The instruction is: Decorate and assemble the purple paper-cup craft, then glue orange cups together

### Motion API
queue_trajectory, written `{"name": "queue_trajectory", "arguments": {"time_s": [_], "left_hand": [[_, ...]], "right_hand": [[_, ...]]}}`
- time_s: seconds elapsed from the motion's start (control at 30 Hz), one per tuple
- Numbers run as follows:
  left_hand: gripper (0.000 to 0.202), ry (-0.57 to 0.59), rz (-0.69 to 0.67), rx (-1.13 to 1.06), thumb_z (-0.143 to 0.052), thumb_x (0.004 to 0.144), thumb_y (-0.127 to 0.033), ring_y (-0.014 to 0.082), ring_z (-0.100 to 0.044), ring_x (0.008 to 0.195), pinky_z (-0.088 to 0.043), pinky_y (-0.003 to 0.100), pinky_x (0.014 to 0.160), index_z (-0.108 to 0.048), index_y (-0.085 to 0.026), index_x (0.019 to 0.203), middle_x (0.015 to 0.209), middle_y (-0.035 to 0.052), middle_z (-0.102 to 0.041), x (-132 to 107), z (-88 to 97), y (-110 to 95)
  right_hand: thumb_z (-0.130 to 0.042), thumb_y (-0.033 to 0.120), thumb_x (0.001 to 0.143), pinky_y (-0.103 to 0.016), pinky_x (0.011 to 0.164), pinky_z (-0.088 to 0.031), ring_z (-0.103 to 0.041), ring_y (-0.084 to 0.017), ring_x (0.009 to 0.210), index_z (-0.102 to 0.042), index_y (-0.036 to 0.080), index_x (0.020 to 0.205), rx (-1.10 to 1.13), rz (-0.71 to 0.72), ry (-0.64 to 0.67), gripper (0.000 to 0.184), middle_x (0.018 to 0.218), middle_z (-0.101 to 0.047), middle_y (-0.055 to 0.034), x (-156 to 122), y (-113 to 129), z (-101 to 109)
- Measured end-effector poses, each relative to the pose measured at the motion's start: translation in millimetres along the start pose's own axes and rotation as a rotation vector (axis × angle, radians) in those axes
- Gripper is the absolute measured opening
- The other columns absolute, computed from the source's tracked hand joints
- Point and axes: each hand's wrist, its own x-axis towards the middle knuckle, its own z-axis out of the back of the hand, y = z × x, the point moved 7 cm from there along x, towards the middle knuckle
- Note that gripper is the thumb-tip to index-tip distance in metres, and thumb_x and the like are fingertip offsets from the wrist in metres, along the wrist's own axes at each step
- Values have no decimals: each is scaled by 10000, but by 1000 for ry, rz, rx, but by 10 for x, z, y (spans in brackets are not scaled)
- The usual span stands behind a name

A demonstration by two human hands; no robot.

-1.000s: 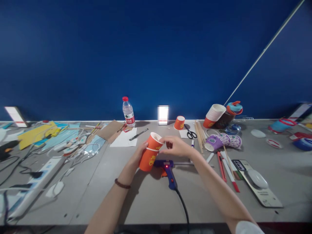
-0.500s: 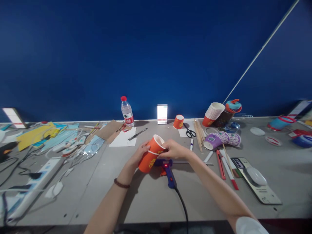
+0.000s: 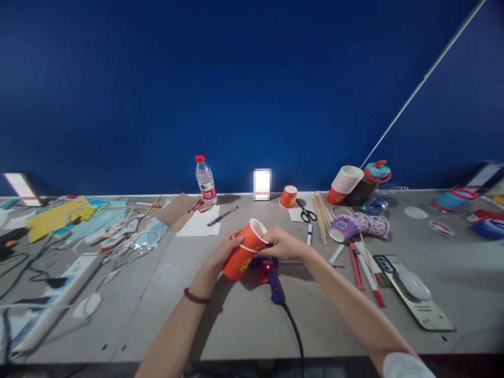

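My left hand [image 3: 224, 251] is wrapped round an orange paper cup [image 3: 244, 251], tilted with its white mouth up and to the right, a white band round its middle. My right hand [image 3: 284, 243] pinches the cup's upper rim on the right side, fingers closed together. Right under the cup lies a blue glue gun [image 3: 272, 275] with a red light on and a black cord running toward me.
On the grey table [image 3: 236, 325]: a water bottle [image 3: 205, 181], another orange cup [image 3: 289, 197], scissors [image 3: 307, 212], wooden sticks [image 3: 323, 218], a cup stack [image 3: 344, 185], purple cups [image 3: 358, 227], pens [image 3: 364, 270], a phone [image 3: 411, 296], and cables with a power strip [image 3: 51, 299] at left.
The cup and both hands have dropped slightly toward the glue gun, and my right hand has closed in on the cup's rim.
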Motion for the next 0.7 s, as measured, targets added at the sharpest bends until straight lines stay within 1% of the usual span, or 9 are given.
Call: {"name": "queue_trajectory", "arguments": {"time_s": [0.1, 0.2, 0.37, 0.47, 0.7], "left_hand": [[551, 5, -8, -6, -751, 665, -453, 253, -673, 797, -522, 330, 716, -633, -122, 1089, 934, 112, -713, -6, -15, -13], [535, 12, -22, -7, -747, 677, -443, 250, -675, 790, -521, 320, 703, -637, -119, 1088, 933, 116, -713, -3, -12, -9], [540, 25, -14, -22, -749, 676, -439, 253, -677, 802, -516, 318, 713, -636, -118, 1096, 939, 116, -715, 3, -8, 14], [541, 6, -16, -20, -757, 664, -437, 248, -674, 792, -514, 310, 706, -642, -118, 1085, 918, 108, -715, -7, -14, -7], [519, 26, -12, -27, -757, 659, -440, 227, -665, 744, -514, 300, 680, -653, -111, 1046, 869, 97, -710, -25, -49, -35]], "right_hand": [[-610, 493, 815, -214, 496, -298, -395, -88, 525, -661, 108, 653, -20, 14, -4, 420, 546, -454, 25, -2, 7, -3], [-604, 493, 818, -216, 488, -280, -368, -83, 520, -624, 114, 611, -36, 5, -3, 432, 535, -417, 32, -5, -1, -6], [-610, 465, 819, -215, 486, -264, -347, -78, 518, -586, 120, 584, -37, 14, -1, 418, 535, -389, 37, -10, 8, -9], [-612, 446, 819, -215, 486, -257, -349, -77, 510, -560, 124, 563, -50, 25, -8, 414, 527, -376, 40, -10, 21, -6], [-619, 403, 817, -215, 481, -236, -316, -64, 494, -505, 132, 527, -36, 68, -14, 414, 511, -341, 52, -11, 62, -24]]}}
